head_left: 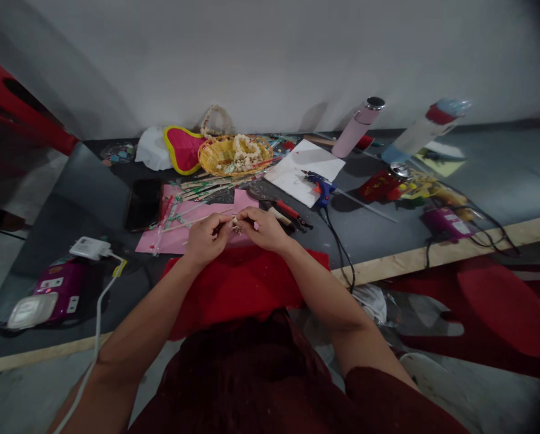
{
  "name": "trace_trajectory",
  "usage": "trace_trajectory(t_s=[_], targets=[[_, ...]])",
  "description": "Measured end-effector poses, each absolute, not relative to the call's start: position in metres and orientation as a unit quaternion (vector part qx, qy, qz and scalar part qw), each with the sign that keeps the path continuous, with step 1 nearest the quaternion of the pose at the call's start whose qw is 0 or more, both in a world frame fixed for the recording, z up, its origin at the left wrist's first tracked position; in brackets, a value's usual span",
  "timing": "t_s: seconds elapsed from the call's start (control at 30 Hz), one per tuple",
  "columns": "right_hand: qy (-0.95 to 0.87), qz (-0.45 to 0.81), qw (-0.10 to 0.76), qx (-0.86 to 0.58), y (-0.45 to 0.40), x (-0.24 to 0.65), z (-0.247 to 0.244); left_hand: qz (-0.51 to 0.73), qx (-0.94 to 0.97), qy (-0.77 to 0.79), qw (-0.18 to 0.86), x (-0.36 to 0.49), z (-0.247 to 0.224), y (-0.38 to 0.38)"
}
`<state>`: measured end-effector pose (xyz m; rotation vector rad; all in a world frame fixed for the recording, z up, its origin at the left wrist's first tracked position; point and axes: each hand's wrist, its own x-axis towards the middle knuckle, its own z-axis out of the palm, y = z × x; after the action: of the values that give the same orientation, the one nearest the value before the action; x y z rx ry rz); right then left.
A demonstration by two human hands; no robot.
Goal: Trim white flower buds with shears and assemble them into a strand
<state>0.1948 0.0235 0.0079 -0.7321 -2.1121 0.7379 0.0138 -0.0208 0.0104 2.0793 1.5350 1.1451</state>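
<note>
My left hand [205, 239] and my right hand [267, 231] meet above the front edge of the desk. Their fingertips pinch a small cream-coloured beaded piece [237, 226] between them, partly hidden by the fingers. Under the hands lies a pink sheet [176, 240], with a red cloth [234, 289] nearer my body. Thin sticks and plastic bits [207, 188] are scattered just beyond. Pliers with red handles [288, 209] rest to the right of my right hand. Further back, a yellow woven basket [211, 158] holds a cream beaded string [246, 154].
A blue glue gun [323, 188] lies by a white board [288, 175], its cord hanging over the edge. A pink bottle [355, 129], a clear bottle [419, 132] and a red can [381, 185] stand right. At left are a phone [144, 204] and a purple power strip [57, 292].
</note>
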Motion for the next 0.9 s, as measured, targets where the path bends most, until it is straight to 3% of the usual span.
trace_trajectory(t_s=[0.9], targets=[[-0.839,0.244,0.363,-0.324,0.0259,0.1974,0.0047,0.395,0.722,0.541,0.176,0.0127,0.012,-0.0174]])
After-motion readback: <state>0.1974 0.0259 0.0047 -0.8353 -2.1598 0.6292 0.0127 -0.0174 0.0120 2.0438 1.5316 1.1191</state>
